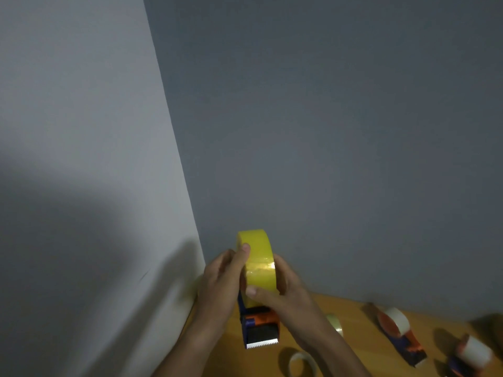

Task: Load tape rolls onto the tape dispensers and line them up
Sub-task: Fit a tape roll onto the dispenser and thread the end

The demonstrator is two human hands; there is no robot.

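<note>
We face a room corner, and it fills most of the view. The left wall (81,131) is pale grey and catches more light in its upper part, while a broad soft shadow spreads across its lower half. The right wall (340,131) is a darker, bluish grey, evenly dim (we see no lamp or window, so we cannot tell where the light comes from). The two meet in a straight seam slanting down toward the middle. At the bottom right an orange-brown wooden table (351,319) sits against the darker wall, its surface lightly glossy.
</note>
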